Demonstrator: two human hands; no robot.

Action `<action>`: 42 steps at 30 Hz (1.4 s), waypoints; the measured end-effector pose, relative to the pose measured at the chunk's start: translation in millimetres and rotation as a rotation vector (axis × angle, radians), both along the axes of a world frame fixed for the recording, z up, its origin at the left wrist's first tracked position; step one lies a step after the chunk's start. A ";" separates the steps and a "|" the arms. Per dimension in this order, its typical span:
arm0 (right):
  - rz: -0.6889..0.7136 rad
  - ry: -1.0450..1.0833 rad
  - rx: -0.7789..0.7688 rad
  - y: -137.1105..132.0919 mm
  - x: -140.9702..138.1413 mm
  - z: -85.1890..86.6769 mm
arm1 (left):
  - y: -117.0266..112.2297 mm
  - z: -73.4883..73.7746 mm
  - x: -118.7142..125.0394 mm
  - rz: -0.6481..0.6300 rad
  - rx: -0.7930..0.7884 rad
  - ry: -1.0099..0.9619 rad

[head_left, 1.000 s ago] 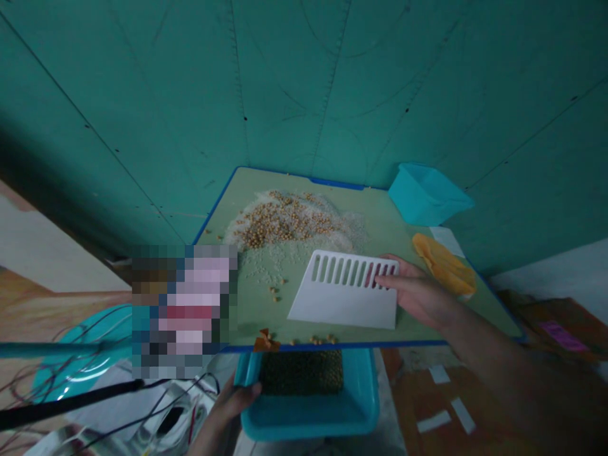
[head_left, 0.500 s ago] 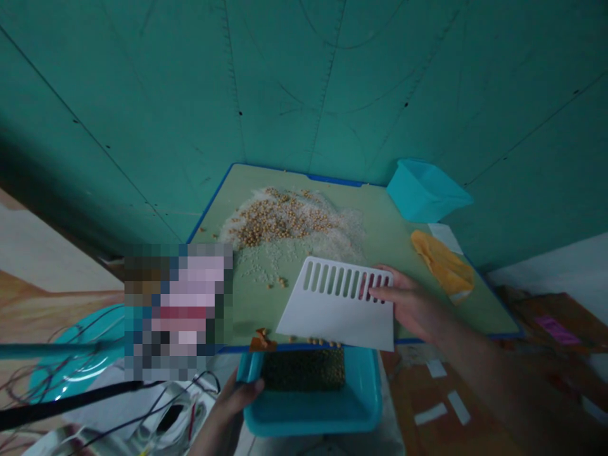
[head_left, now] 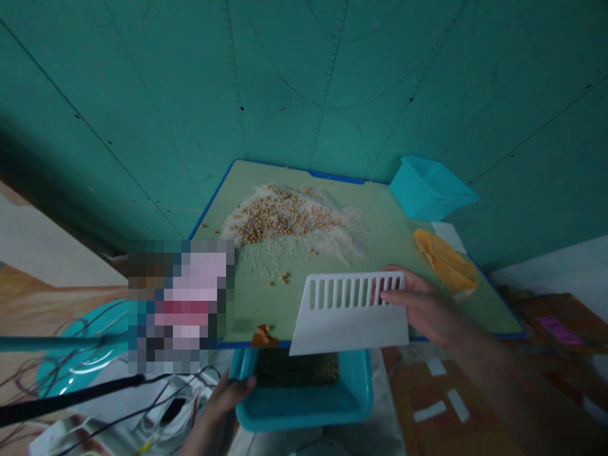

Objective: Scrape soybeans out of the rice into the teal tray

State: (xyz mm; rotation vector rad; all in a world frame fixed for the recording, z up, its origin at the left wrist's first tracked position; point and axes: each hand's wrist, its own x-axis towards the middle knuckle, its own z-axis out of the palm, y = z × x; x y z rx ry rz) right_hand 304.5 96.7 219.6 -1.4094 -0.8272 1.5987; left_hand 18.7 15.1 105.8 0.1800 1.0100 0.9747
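My right hand grips the right end of a white slotted plastic scraper, thumb on top. The scraper's straight lower edge lies at the front rim of the pale green board. Just below that rim, my left hand holds the left side of a blue plastic basin, thumb over its rim. Dark green grains with some tan beans lie in the basin. Behind the scraper, a heap of tan beans and white grains spreads over the board. A few loose beans sit nearer.
An orange cloth-like piece and a light blue bin are on the right. A torn brown scrap lies at the front edge. A green wall rises behind. Cables and a blurred-out object are at the left.
The scraper has come toward the front edge and slightly right. The row of beans beside its lower edge no longer shows on the board. The basin has shifted slightly left with my left hand.
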 end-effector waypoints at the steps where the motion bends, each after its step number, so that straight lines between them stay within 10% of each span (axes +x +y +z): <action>1: -0.051 0.001 0.030 4.9 0.3 1.7 | 0.0 1.6 0.3 0.001 0.002 -0.006; 11: -0.213 0.062 0.266 63.3 -12.0 -8.4 | -2.8 10.6 -5.8 -0.006 0.018 0.208; 32: -0.126 0.063 0.252 67.8 -30.4 -17.6 | -5.0 -20.3 -14.9 0.020 0.042 0.104; 38: -0.045 0.084 0.251 72.9 -32.9 -20.9 | 15.3 -55.1 -37.5 -0.059 -0.163 0.167; 42: -0.025 0.073 0.234 73.7 -35.4 -20.6 | 14.6 -52.0 -34.4 -0.045 -0.184 0.177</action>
